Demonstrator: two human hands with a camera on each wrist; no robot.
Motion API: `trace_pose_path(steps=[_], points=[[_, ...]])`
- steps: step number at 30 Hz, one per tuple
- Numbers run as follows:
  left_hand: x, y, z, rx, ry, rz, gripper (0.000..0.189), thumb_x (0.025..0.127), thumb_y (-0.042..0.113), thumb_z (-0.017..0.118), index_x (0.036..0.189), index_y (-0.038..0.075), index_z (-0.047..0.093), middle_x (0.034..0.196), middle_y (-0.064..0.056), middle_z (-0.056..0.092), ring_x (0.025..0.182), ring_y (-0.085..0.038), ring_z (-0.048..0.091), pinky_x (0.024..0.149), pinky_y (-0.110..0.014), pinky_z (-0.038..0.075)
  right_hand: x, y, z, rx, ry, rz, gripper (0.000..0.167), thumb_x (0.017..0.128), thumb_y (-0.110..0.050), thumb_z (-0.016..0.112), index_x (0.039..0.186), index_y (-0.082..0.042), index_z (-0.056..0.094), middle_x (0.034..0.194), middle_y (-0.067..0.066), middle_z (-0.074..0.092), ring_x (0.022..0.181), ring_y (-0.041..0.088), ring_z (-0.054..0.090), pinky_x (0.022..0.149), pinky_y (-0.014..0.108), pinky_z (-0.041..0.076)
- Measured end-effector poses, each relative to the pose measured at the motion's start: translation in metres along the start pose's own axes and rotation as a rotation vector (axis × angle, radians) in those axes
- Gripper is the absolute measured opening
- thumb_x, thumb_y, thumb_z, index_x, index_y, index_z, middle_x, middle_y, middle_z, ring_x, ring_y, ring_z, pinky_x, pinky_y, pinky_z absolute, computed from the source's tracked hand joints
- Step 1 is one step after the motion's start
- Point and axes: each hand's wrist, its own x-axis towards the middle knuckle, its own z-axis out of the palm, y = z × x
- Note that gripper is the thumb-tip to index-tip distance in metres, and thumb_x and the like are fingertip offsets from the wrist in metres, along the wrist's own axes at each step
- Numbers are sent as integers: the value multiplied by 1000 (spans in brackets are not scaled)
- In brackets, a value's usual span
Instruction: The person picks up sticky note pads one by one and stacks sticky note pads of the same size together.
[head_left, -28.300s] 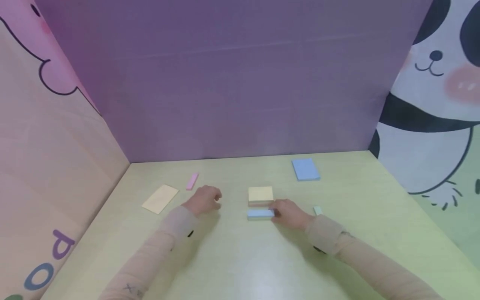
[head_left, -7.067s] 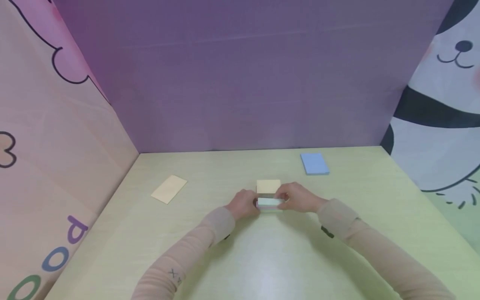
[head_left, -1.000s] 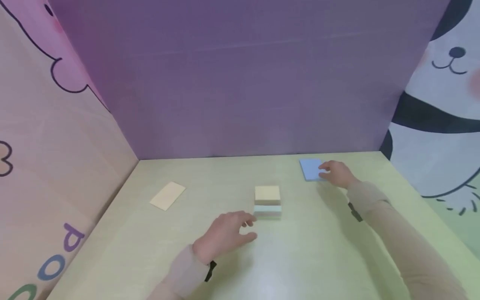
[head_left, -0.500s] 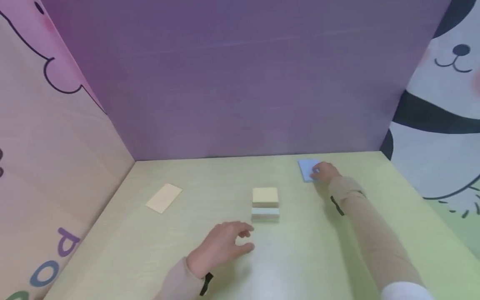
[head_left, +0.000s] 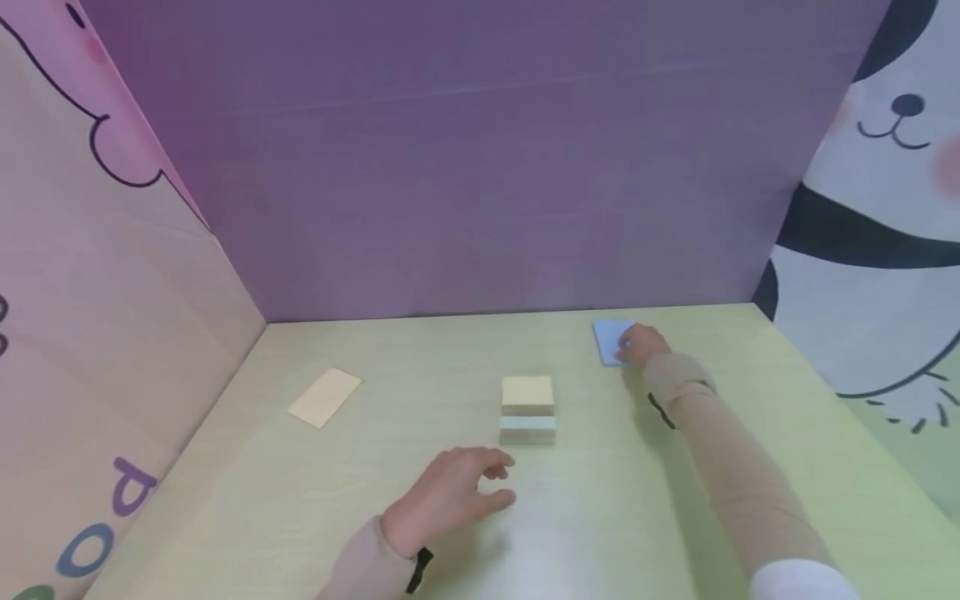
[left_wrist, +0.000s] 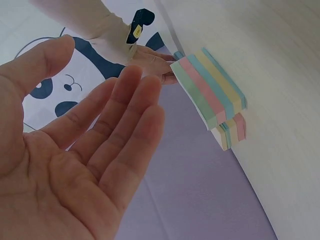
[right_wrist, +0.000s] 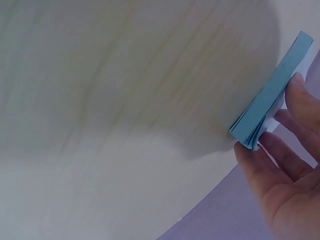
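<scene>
My right hand (head_left: pixel 643 343) pinches a blue sticky-note pad (head_left: pixel 609 342) lying at the back right of the table. In the right wrist view the thumb lies along the face of the pad (right_wrist: pixel 272 95), fingertips at its near corner, where the sheets fan apart. My left hand (head_left: pixel 450 492) hovers with relaxed fingers and bare palm, in front of two small stacks. The front stack of note strips (left_wrist: pixel 205 90) shows green, pink, blue and yellow layers. Behind it stands a stack of pads (head_left: pixel 527 392) topped in pale yellow, with blue and pink layers (left_wrist: pixel 232 132) below.
A pale peach pad (head_left: pixel 325 397) lies flat and angled at the left of the table (head_left: pixel 262 500). A purple panel (head_left: pixel 480 167) rises along the back edge. Printed side panels with a panda (head_left: pixel 855 325) and letters (head_left: pixel 86 550) flank the table.
The pink and pale green strips have left their earlier spots, and the front stack is taller. My left hand has drawn back from it. My right hand has moved onto the blue pad and pinched it.
</scene>
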Motion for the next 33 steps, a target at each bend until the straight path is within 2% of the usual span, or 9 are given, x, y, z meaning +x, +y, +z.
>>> trace_pose_path(steps=[5,14,23,26,29,31,33], points=[[2,0,3,-9,-6,13,37,81,31,65,113,13,62,98,4,69,92,-11,62,88,-39,45,-6,-3,4,-31,0,-8,35,85,-13,60,111,9,57,119,28,55,110,45,50,96,51,40],[6,-5,4,-35,5,-4,36,83,30,64,113,10,63,98,1,69,93,-13,63,83,-32,49,-7,-30,15,-48,13,-101,30,86,-13,60,108,7,60,115,27,58,107,42,53,94,49,43],[12,-8,8,-4,-14,-10,36,84,31,63,113,10,63,99,3,69,92,-11,63,90,-37,45,-20,-49,24,-49,-10,-146,29,86,-14,59,106,8,60,112,26,60,105,42,54,93,49,43],[15,-1,9,61,-27,21,35,84,31,63,112,11,64,99,4,69,93,-11,62,88,-34,46,-19,-50,22,-42,-24,-129,39,85,-17,62,113,8,55,118,27,56,110,43,51,96,51,41],[28,15,9,179,-29,78,32,84,29,63,110,11,64,98,3,68,91,-10,62,82,-27,49,-13,-46,13,-27,-15,-109,53,84,-21,63,123,10,46,123,29,51,114,44,48,96,52,39],[45,29,8,272,-25,126,27,84,24,64,106,10,65,95,1,68,86,-11,63,76,-23,50,-6,-41,4,-20,25,-129,57,84,-21,64,125,12,43,123,31,50,113,45,48,95,52,40],[70,43,10,404,-23,172,18,84,20,63,99,10,65,89,1,67,79,-11,62,68,-19,49,3,-35,-5,-30,65,-191,51,85,-17,62,123,13,45,119,31,53,109,44,50,93,52,41]])
